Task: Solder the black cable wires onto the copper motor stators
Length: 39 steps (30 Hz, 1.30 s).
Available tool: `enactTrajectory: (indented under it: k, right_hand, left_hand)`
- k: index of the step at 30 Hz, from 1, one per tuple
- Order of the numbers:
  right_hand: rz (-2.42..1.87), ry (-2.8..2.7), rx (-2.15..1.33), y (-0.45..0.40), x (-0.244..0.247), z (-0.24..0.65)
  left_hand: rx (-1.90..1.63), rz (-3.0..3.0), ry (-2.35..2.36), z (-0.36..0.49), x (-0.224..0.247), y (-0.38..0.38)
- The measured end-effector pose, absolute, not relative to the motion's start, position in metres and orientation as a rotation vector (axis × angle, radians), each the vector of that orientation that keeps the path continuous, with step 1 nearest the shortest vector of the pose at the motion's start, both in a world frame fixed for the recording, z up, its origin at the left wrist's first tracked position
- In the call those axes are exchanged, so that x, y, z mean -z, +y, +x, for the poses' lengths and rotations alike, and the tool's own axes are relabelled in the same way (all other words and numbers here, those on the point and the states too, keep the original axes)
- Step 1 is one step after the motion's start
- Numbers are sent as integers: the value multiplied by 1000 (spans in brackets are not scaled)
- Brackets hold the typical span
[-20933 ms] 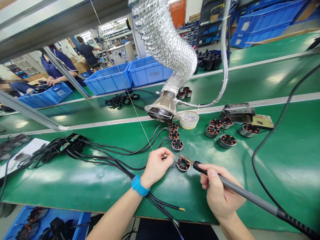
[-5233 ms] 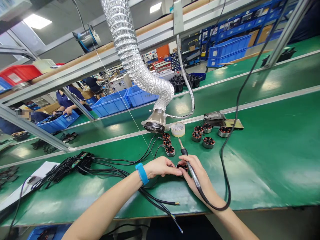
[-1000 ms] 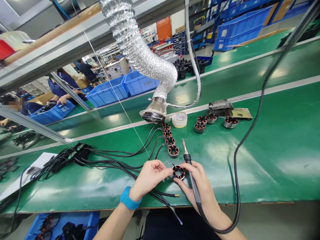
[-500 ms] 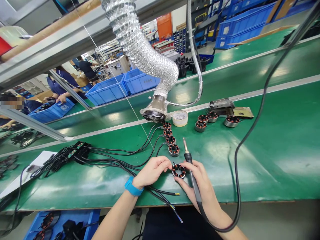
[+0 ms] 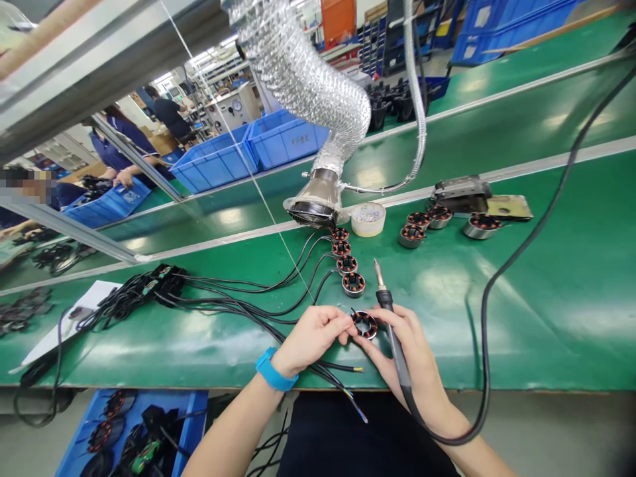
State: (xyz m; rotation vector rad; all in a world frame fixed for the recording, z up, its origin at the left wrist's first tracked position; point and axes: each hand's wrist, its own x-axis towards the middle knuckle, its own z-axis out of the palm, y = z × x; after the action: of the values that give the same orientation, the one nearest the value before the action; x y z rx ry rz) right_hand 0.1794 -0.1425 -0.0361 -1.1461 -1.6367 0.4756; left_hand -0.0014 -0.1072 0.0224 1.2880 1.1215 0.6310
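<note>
A motor stator (image 5: 371,324), a small metal ring with black and copper-coloured windings inside, is held just above the green bench near its front edge. My left hand (image 5: 314,336) is closed, pinching at the stator's left side; its fingertips cover that part. From the other side, the thumb and forefinger of my right hand (image 5: 420,358) grip the ring. Across the same right hand lies a soldering iron (image 5: 396,348), its bare tip pointing up and away. Beyond them, several similar stators (image 5: 353,285) stand in a row, with black cables (image 5: 248,306) leading to them.
Over the row hangs a fume extraction hood (image 5: 318,197) on a silver duct. A round whitish tub (image 5: 368,222) and more stators (image 5: 412,236) sit behind. The iron's cord (image 5: 487,318) loops at right. Stripped cable ends (image 5: 354,391) overhang the front edge. Co-workers sit at the far left.
My left fingers have closed in against the stator's left side. The view has shifted slightly; the right hand keeps the stator and the soldering iron.
</note>
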Motion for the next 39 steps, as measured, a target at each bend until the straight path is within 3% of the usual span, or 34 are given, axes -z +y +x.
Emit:
enactTrajectory:
  k: [4, 10, 19, 26, 39]
  right_hand:
    - [-1181, -1624, -419, -139, 34, 182]
    - [-1208, -1614, -387, -128, 37, 184]
    - [-1090, -1673, -387, -115, 32, 173]
    - [-983, -1573, -395, -131, 9, 169]
    - [-848, -1319, -735, -138, 7, 151]
  left_hand:
    - [-683, 1601, 1283, -8, -28, -124]
    - [-321, 2398, 1193, -18, -22, -161]
    - [-884, 2017, 1258, -11, -29, -136]
    - [-931, 1984, 1225, -9, -32, -130]
    - [-1040, 1863, 1251, -9, -28, -133]
